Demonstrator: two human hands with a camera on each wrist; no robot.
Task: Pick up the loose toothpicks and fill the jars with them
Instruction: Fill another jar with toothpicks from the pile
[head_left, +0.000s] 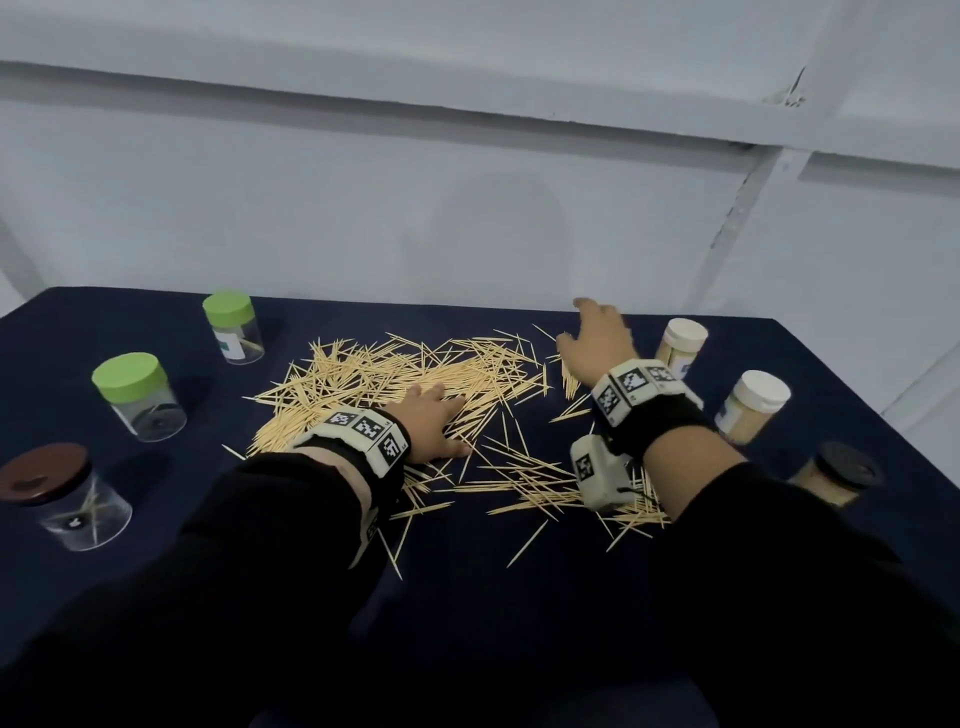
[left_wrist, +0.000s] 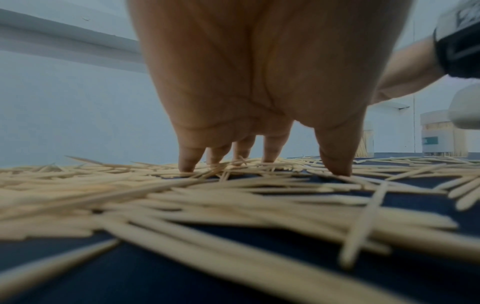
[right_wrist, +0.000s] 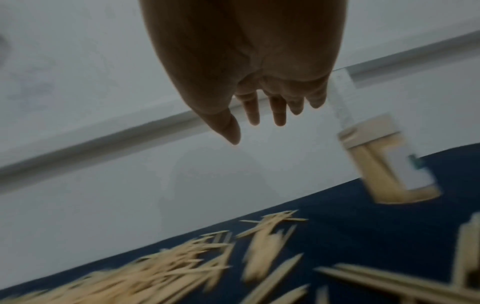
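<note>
A wide scatter of loose toothpicks (head_left: 415, 384) covers the dark blue desk (head_left: 493, 597) under and between both hands. The left hand (head_left: 434, 423) lies palm-down on the pile, fingers spread over the sticks. The right hand (head_left: 597, 340) is beyond it and to its right, fingers extended above the far edge of the pile. Left of the left hand stand two green-lidded jars (head_left: 139, 396) and, nearer the person, a brown-lidded jar (head_left: 67, 493). Right of the right hand stand two white-lidded jars (head_left: 750, 405) and a black-lidded jar (head_left: 836, 480), all three holding toothpicks
</note>
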